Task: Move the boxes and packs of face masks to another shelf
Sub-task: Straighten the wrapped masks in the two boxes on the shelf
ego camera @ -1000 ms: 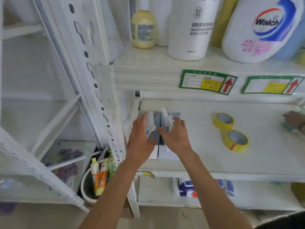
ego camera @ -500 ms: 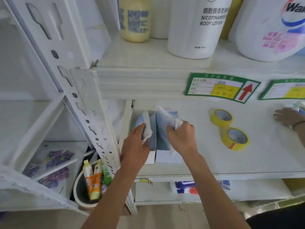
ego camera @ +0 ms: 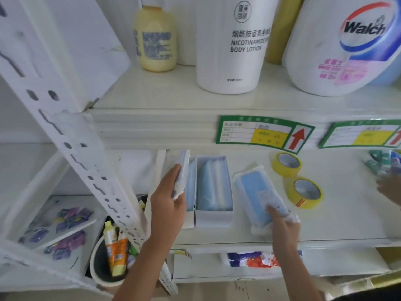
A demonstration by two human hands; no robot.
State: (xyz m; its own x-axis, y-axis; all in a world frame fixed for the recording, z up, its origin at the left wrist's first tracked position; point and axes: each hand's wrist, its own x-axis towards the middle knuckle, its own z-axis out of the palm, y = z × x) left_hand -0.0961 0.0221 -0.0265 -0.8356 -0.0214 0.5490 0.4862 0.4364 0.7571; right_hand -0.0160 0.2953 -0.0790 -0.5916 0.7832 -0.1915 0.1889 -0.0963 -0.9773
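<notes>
At your fingertips, two packs are in play: your left hand (ego camera: 168,205) curls round a wrapped pack of masks (ego camera: 181,172), standing it on edge above the left box (ego camera: 191,192), fingers clamped on its near end. Your right hand (ego camera: 282,222) pinches the near end of the flat pack (ego camera: 258,192), which lies face up on the middle shelf (ego camera: 347,213) just right of the right box (ego camera: 213,192). That box stands open and touching its neighbour, blue masks showing inside. Both hands loaded, neither pack clear of the shelf as yet, so by my reading you're at the lifting-out stage with the boxes themselves left to shift. Slippery film, soft contents: take a deeper hold mid-length on the flat pack, not just the crimped end, or it may sag and slide. Draw the left pack straight up so it doesn't drag the box forward off the lip. Just beyond the flat pack sit two yellow tape rolls (ego camera: 304,192); sweep out toward yourself, not sideways. Overhead, the body lotion bottle (ego camera: 234,44) and the upper shelf's edge (ego camera: 152,129) hang close, so keep the lift low. Another person's hand (ego camera: 389,190) is working at the far right edge.
</notes>
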